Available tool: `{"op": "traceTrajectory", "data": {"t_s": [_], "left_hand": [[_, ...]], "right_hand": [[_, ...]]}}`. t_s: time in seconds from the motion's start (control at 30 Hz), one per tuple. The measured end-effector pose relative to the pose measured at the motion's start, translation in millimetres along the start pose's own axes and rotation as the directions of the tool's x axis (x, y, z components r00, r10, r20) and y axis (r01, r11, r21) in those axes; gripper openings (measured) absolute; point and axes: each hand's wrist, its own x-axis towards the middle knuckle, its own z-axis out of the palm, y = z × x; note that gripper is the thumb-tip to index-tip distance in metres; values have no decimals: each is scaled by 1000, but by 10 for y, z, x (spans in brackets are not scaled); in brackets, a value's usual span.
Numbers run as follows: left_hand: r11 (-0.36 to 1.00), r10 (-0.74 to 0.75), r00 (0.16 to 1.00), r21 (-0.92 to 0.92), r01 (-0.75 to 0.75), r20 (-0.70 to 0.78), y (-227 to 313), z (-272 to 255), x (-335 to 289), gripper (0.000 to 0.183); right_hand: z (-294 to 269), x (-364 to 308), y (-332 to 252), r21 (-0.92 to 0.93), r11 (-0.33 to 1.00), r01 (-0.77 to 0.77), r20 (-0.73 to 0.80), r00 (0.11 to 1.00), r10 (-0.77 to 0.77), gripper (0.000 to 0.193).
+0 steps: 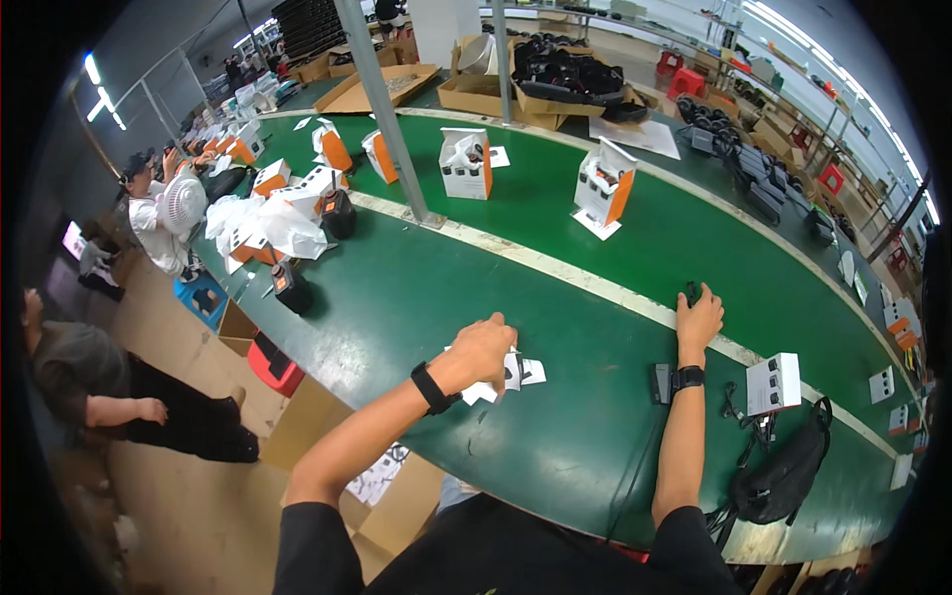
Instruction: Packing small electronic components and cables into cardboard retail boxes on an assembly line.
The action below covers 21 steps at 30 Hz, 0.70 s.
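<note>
My left hand rests fingers-down on a small pile of white printed leaflets lying on the green conveyor belt, pressing or gripping them. My right hand reaches farther out and closes over a small black object at the pale dividing strip of the belt. Both wrists wear black bands. A small black device lies beside my right forearm.
White-and-orange open boxes stand on the far belt lane. A white box, black cables and a black bag sit at right. Metal posts rise from the belt. Other seated people work at left; cardboard cartons are behind.
</note>
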Motion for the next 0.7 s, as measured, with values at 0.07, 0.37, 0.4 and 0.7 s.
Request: {"op": "traceTrajectory", "data": {"t_s": [0.07,0.37,0.4,0.7], "left_hand": [[995,55,999,-78,-54,1,-78,-10,-84,74],[616,-542,731,-788,10,-414,-1227,262,-1952,79],[455,-664,610,-881,-128,-432,-1380,503,-2340,79],[-34,-954,-299,-999,-21,38,-2901,3406,-3783,82]], "right_hand": [[93,30,-15,29,1000,7,63,998,-9,54],[311,331,670,16,1000,19,13,1000,-19,46],[297,352,709,7,999,35,20,999,-35,46],[527,276,462,75,996,50,28,998,-52,38]]}}
